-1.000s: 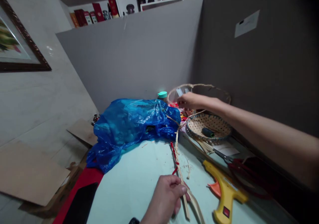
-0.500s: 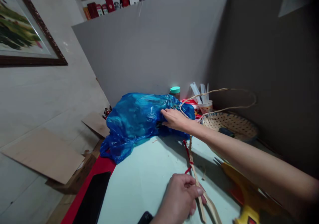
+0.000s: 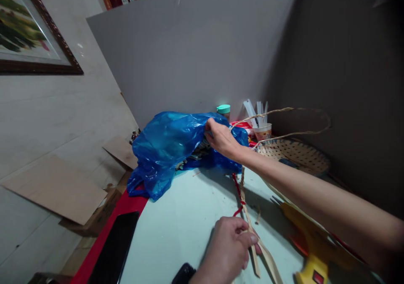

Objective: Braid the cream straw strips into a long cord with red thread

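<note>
My left hand, low in the middle, is closed on a pale twisted plant-fibre cord. Two flat, loose strips of it hang below the fingers. A red tie is knotted round the cord above the hand. My right hand reaches in from the right and pinches the edge of a blue plastic bag, lifting it. Under the raised edge, greyish-green dried material shows; its kind is unclear. A long loop of twisted cord stands out behind the right forearm.
On the pale table lie a black phone and a yellow tool with a red button. A woven basket, a paper cup with clear sticks, and a green-lidded jar stand at the back by the grey partition.
My right hand has raised the bag's edge, so the opening has widened and the contents show. My left hand stays on the cord. The view has shifted slightly.
</note>
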`<state>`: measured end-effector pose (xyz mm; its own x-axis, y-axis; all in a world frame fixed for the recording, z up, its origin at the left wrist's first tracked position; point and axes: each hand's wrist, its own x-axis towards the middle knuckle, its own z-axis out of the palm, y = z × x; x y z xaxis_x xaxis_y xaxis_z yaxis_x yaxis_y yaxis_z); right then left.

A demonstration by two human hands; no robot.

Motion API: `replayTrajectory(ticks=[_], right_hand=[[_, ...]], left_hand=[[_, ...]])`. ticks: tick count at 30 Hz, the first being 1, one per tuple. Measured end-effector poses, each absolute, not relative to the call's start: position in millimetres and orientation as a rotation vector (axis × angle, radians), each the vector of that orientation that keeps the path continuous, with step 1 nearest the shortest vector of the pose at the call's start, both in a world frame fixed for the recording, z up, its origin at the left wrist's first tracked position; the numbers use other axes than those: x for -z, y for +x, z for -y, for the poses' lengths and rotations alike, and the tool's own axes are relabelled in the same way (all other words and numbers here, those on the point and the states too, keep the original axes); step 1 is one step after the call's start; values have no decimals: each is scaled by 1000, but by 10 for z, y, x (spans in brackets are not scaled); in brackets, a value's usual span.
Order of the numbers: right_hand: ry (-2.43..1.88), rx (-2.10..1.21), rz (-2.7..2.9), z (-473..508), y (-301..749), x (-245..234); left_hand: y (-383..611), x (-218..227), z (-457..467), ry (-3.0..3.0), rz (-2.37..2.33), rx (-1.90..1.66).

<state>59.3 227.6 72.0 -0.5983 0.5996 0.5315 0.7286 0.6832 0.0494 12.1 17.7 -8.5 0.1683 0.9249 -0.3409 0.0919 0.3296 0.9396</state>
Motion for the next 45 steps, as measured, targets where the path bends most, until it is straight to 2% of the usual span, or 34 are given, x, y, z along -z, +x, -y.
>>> replayTrajectory(ticks=[6,13,19,23,29,37,45], right_hand=[[-832,511,2616,-2261,572,-525],[-924,608,2557,-2301,523,-430],[-961,503,2568,-2411,623,-476],[-957,366,2557,-2568,688,-526],[-858,123,2537,-2748,740,-560],[-800,24,2487,-2820,835,-573],[-879,100,2465,-2824,844,-539]], left_hand=[[118,113,-170,1115,-1244,-796],[148,95,-174,1237,-1407,-676],[175,-242,-35,2007,-1775,-425],[101,-589,-78,2205,-1882,-249],[-323,-920,-914,2469,-2158,-442],[-794,-735,-1931,2521,-2332,-422],[-936,-631,-2208,2438,-2382,-740]])
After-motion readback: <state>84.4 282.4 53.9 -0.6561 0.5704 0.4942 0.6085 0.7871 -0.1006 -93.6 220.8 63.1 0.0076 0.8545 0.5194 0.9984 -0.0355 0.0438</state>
